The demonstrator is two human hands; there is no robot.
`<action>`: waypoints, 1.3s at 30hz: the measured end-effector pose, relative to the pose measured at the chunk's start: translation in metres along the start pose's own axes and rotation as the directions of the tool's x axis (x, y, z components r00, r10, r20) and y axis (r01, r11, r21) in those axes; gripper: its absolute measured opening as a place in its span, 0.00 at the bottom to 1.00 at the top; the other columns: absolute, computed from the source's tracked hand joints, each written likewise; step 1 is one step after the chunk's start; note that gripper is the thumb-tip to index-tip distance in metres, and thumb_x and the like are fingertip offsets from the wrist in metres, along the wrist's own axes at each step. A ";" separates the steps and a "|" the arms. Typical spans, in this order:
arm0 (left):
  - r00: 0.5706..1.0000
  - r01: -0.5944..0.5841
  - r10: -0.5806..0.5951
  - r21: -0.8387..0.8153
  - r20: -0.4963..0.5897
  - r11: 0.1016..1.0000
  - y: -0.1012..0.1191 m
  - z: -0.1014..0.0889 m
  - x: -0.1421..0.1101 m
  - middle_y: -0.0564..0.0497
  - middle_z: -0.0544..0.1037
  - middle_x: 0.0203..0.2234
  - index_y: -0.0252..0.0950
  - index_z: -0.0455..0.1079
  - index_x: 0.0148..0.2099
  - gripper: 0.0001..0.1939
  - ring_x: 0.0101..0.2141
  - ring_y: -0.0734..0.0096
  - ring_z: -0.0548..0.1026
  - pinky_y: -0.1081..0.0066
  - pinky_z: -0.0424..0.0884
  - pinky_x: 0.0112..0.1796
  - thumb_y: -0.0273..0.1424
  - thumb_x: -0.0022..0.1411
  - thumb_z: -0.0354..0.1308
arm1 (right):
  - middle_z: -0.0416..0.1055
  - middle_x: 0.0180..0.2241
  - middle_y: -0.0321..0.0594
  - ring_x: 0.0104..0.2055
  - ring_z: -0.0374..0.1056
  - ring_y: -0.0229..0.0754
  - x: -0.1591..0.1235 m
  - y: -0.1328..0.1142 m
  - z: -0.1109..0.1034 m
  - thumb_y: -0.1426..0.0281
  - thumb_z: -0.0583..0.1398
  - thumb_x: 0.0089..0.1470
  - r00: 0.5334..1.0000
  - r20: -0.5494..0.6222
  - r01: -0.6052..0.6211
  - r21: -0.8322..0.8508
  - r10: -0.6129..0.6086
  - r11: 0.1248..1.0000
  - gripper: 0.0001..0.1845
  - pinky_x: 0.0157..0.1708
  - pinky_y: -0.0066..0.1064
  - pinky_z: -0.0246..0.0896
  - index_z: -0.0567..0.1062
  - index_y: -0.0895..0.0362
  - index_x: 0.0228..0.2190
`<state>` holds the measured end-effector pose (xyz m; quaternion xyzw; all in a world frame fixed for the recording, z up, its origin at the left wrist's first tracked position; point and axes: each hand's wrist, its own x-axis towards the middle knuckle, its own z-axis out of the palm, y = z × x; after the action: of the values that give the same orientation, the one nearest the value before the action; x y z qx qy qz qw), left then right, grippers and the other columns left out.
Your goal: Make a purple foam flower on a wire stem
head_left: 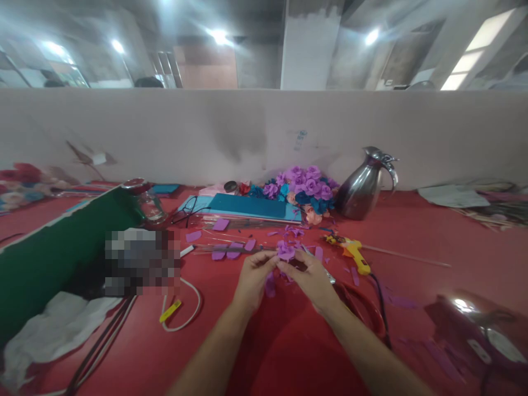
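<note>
Between my two hands, over the red table [214, 341], is a small purple paper flower [285, 250]. My left hand [256, 272] pinches it from the left, thumb and fingers together. From the right, my right hand [307, 275] grips its lower edge with the thumb and fingertips. Purple paper pieces [234, 251] lie to the left of my hands, and small purple scraps [293, 232] are scattered just beyond. A yellow glue gun [358, 257] rests on the table to the right of my right hand. Scissors seem to lie partly under my right hand.
Finished paper flowers [307, 184] are piled at the back beside a steel jug [363, 187]. Blue sheets [247, 206] and eyeglasses [190, 212] lie left of them. A green partition [61, 247], glass jar [148, 203] and white cable [198, 308] are on the left.
</note>
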<state>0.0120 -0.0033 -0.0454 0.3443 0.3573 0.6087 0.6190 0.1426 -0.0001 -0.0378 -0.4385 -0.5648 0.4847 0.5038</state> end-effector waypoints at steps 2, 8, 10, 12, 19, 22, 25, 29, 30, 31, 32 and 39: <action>1.000 0.028 -0.028 -0.021 -0.009 0.999 0.006 0.006 -0.001 0.50 0.80 0.24 0.35 0.79 0.30 0.09 0.27 0.72 0.75 0.74 0.71 0.35 0.31 0.42 0.71 | 0.76 0.28 0.38 0.29 0.67 0.40 0.001 -0.003 0.000 0.61 0.66 0.45 0.997 0.011 -0.075 0.105 0.075 0.992 0.14 0.30 0.30 0.60 0.80 0.55 0.33; 0.999 0.054 -0.054 0.106 -0.002 0.993 0.017 0.020 0.003 0.47 0.81 0.27 0.33 0.80 0.32 0.11 0.30 0.67 0.77 0.68 0.71 0.39 0.32 0.44 0.68 | 0.73 0.26 0.37 0.26 0.64 0.36 0.008 -0.001 0.001 0.60 0.69 0.39 0.986 -0.086 -0.117 0.255 0.143 0.960 0.16 0.27 0.28 0.58 0.80 0.57 0.30; 1.000 -0.020 0.023 0.262 -0.007 0.965 0.015 0.020 0.008 0.47 0.81 0.27 0.34 0.80 0.33 0.09 0.31 0.65 0.77 0.67 0.70 0.39 0.32 0.48 0.65 | 0.74 0.28 0.37 0.28 0.64 0.37 0.008 0.004 0.001 0.59 0.68 0.40 0.983 -0.131 -0.092 0.254 0.128 0.963 0.16 0.28 0.28 0.59 0.80 0.56 0.31; 0.990 -0.123 0.140 0.470 -0.002 0.874 0.013 0.019 0.012 0.48 0.81 0.26 0.35 0.80 0.31 0.06 0.31 0.64 0.77 0.66 0.70 0.37 0.30 0.50 0.62 | 0.75 0.31 0.39 0.30 0.66 0.39 0.007 0.008 0.000 0.59 0.68 0.41 0.981 -0.157 -0.069 0.248 0.111 0.966 0.16 0.30 0.30 0.61 0.80 0.56 0.32; 0.713 -0.481 0.623 0.871 0.322 0.101 0.008 0.016 -0.004 0.48 0.82 0.31 0.38 0.78 0.33 0.09 0.34 0.63 0.76 0.61 0.64 0.42 0.25 0.57 0.56 | 0.75 0.29 0.38 0.34 0.67 0.43 0.001 0.008 -0.001 0.61 0.67 0.42 0.981 -0.184 -0.020 0.186 0.055 0.982 0.11 0.35 0.33 0.63 0.80 0.54 0.28; 0.681 -0.529 0.610 0.848 0.405 0.028 0.008 0.013 -0.010 0.49 0.81 0.32 0.39 0.77 0.35 0.09 0.34 0.64 0.76 0.60 0.62 0.43 0.25 0.58 0.56 | 0.73 0.25 0.36 0.30 0.66 0.41 0.000 0.008 0.001 0.62 0.66 0.43 0.984 -0.168 -0.026 0.199 0.060 0.980 0.08 0.33 0.32 0.62 0.80 0.54 0.25; 0.765 -0.516 0.564 0.820 0.311 0.247 0.011 0.008 -0.006 0.48 0.81 0.32 0.39 0.77 0.35 0.08 0.36 0.64 0.76 0.61 0.65 0.43 0.27 0.58 0.56 | 0.74 0.25 0.35 0.29 0.65 0.39 -0.001 0.012 0.001 0.63 0.66 0.43 0.979 -0.182 -0.054 0.223 0.096 0.973 0.08 0.33 0.32 0.61 0.80 0.54 0.26; 0.900 -0.406 0.405 0.646 0.161 0.646 0.016 0.005 0.001 0.47 0.80 0.30 0.37 0.76 0.31 0.07 0.35 0.64 0.76 0.65 0.69 0.40 0.31 0.57 0.58 | 0.74 0.28 0.36 0.32 0.67 0.41 -0.002 0.018 -0.001 0.64 0.64 0.46 0.985 -0.161 -0.030 0.151 0.055 0.988 0.07 0.37 0.34 0.62 0.79 0.53 0.29; 0.916 -0.381 0.376 0.604 0.141 0.700 0.018 0.005 0.002 0.48 0.79 0.29 0.37 0.75 0.30 0.06 0.34 0.65 0.75 0.66 0.69 0.39 0.32 0.56 0.58 | 0.74 0.28 0.36 0.33 0.67 0.42 -0.002 0.018 -0.001 0.65 0.63 0.47 0.987 -0.157 -0.013 0.119 0.032 0.993 0.07 0.38 0.34 0.62 0.79 0.53 0.29; 0.925 -0.362 0.360 0.574 0.123 0.734 0.019 0.005 0.002 0.48 0.78 0.28 0.37 0.74 0.29 0.06 0.33 0.65 0.74 0.66 0.69 0.38 0.32 0.55 0.59 | 0.74 0.29 0.37 0.34 0.67 0.43 -0.003 0.019 -0.002 0.65 0.63 0.47 0.987 -0.160 0.004 0.086 0.009 0.996 0.06 0.38 0.35 0.62 0.78 0.53 0.29; 0.929 -0.351 0.351 0.557 0.112 0.752 0.021 0.006 0.001 0.49 0.76 0.26 0.37 0.73 0.28 0.06 0.32 0.66 0.73 0.67 0.69 0.37 0.33 0.55 0.60 | 0.74 0.30 0.37 0.34 0.67 0.43 -0.003 0.018 -0.002 0.66 0.62 0.48 0.986 -0.168 0.019 0.053 -0.010 0.998 0.06 0.38 0.35 0.62 0.78 0.54 0.29; 0.938 -0.333 0.327 0.575 0.119 0.747 0.027 0.011 -0.003 0.52 0.70 0.22 0.37 0.68 0.24 0.09 0.28 0.69 0.67 0.70 0.64 0.33 0.32 0.55 0.57 | 0.74 0.30 0.39 0.34 0.68 0.44 -0.007 0.008 0.000 0.68 0.61 0.46 0.969 -0.217 0.091 -0.113 -0.114 0.989 0.05 0.36 0.34 0.62 0.77 0.54 0.27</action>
<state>0.0076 -0.0057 -0.0166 0.5791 0.4578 0.5662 0.3666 0.1434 -0.0058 -0.0470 -0.4854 -0.5506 0.3762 0.5654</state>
